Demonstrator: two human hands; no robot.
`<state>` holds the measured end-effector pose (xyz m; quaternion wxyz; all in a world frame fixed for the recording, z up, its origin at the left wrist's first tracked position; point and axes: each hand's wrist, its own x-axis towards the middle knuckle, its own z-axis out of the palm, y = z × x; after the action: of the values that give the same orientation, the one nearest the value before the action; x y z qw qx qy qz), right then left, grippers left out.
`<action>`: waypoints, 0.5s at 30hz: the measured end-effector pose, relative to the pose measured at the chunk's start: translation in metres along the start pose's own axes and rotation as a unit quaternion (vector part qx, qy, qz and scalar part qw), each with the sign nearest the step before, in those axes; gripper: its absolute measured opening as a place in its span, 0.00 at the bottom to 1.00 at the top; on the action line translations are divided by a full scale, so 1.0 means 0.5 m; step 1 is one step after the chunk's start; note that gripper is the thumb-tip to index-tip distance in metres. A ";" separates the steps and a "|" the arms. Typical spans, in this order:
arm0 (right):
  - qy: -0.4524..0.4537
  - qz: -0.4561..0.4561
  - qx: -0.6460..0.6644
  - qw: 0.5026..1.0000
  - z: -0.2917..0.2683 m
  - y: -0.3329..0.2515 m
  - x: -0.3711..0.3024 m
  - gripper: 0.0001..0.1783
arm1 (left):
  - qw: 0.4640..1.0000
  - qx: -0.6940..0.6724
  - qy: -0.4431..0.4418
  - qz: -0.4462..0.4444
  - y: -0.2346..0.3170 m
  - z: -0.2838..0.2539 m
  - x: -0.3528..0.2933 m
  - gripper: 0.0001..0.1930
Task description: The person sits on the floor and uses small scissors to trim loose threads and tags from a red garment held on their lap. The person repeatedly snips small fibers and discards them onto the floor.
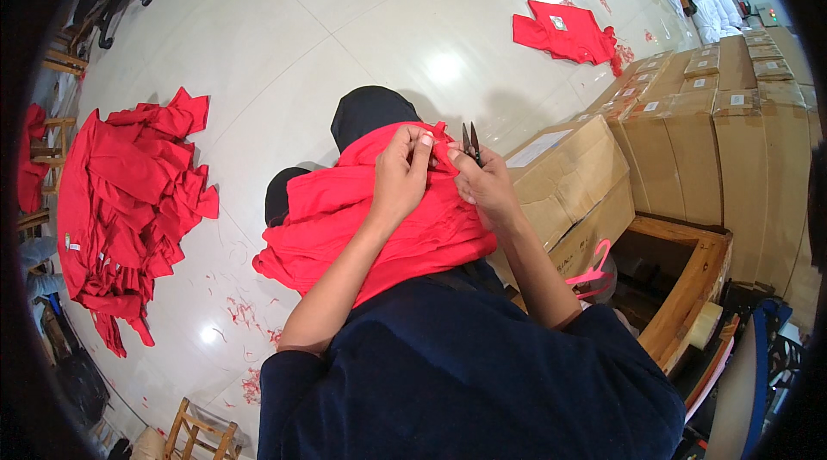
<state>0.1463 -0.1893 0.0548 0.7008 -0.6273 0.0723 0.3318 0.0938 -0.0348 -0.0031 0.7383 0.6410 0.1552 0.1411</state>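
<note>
Red garments [388, 236] lie bunched across my lap, over my dark-clad knees. At the top of the bundle, my left hand [401, 174] pinches a bit of the red cloth between thumb and fingers. Close beside it, my right hand [484, 184] is closed round a pair of small dark scissors [471, 143]. The scissor blades point away from me, their tips slightly apart. My right thumb and fingertips are at the edge of the same cloth; whether they grip it too I cannot tell.
A heap of red garments [142, 193] lies on the floor to the left. Ahead right is another red garment [568, 32], with thread scraps around. Stacked cardboard boxes [680, 133], a wooden frame [689, 296] and a pink hanger [593, 273] stand close on my right. A wooden stool [200, 430] is behind left.
</note>
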 end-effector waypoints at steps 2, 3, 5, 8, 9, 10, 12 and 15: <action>0.008 -0.003 -0.034 0.999 0.009 -0.003 0.001 0.10 | 0.999 -0.010 -0.021 -0.025 -0.006 -0.004 -0.001 0.11; 0.012 -0.004 -0.052 0.999 0.011 -0.004 0.001 0.10 | 0.999 -0.015 -0.032 -0.037 -0.006 -0.007 -0.001 0.11; 0.026 -0.014 -0.035 0.999 0.007 0.004 0.005 0.10 | 0.994 -0.077 -0.056 -0.059 -0.008 -0.010 -0.001 0.12; 0.020 -0.019 -0.008 1.000 -0.005 0.027 0.015 0.11 | 0.979 -0.130 -0.096 -0.123 0.006 -0.026 -0.002 0.14; 0.013 -0.018 0.000 1.000 -0.001 0.025 0.014 0.11 | 0.972 -0.143 -0.109 -0.149 0.014 -0.031 -0.002 0.15; 0.010 -0.022 -0.018 1.000 0.002 0.020 0.011 0.11 | 0.970 -0.157 -0.110 -0.149 0.020 -0.032 -0.001 0.15; 0.005 -0.030 -0.053 0.998 0.007 0.006 0.000 0.11 | 0.964 -0.186 -0.114 -0.150 0.035 -0.030 0.002 0.16; 0.017 -0.207 -0.174 0.963 0.017 0.033 0.013 0.11 | 0.948 -0.220 -0.152 -0.170 0.066 -0.027 0.003 0.16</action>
<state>0.1394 -0.1792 0.0393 0.6331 -0.7462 -0.1063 0.1763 0.0893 -0.0173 0.0275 0.8888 0.4408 0.1127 -0.0550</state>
